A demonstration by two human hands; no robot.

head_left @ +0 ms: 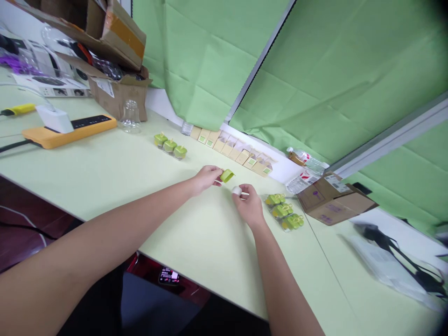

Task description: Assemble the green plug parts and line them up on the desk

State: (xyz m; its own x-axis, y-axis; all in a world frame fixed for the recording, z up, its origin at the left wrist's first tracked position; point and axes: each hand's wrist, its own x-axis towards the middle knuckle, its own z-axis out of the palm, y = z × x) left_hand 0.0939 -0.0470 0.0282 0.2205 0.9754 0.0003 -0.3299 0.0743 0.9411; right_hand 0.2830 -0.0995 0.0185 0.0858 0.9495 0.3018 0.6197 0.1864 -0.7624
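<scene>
My left hand point(206, 179) grips a small green lid point(227, 175) by its left side, fingers closed, above the middle of the table. Just to the right, my right hand point(250, 206) pinches a small whitish piece point(236, 190) between thumb and fingers; its exact kind is too small to make out. The two held pieces are close together but apart. Beyond my left hand, a row of three small green-lidded containers point(170, 146) stands on the table. Several more green-lidded clear containers point(282, 210), grouped in rows, sit beside my right hand.
Small tan boxes point(229, 148) line the table's back edge by the green curtain point(196, 56). At the left lie an orange power strip point(80, 130), a clear plastic cup point(131, 116) and cardboard boxes point(117, 95). Another cardboard box point(331, 198) and plastic bottles point(308, 161) are at the right.
</scene>
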